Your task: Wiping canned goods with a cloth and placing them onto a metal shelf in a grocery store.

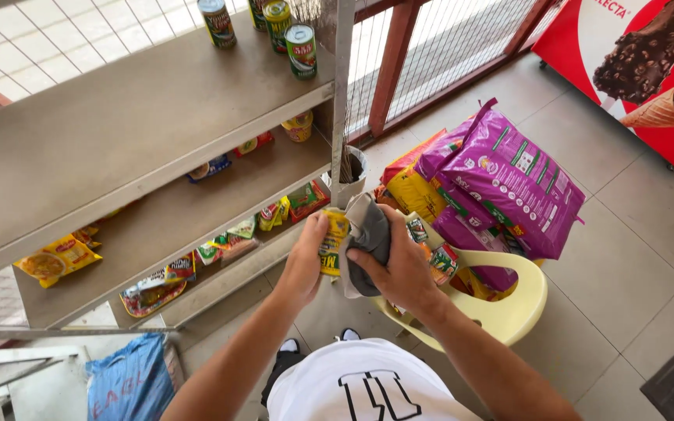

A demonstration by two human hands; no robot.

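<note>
My left hand [304, 261] grips a small yellow can [334, 243] upright in front of me. My right hand [401, 269] holds a grey cloth [370, 234] pressed against the can's right side. Both hands are level with the front edge of the lower shelf [220, 204] of a grey metal rack. On the top shelf [118, 125], far back, stand several green and yellow cans [300, 51].
Yellow and colourful packets [54, 259] lie on the lower shelves. A pale yellow plastic chair [509, 308] at my right carries purple bags [512, 183], a yellow bag and small cans. A blue sack [130, 382] sits at the lower left; a red freezer [641, 70] stands far right.
</note>
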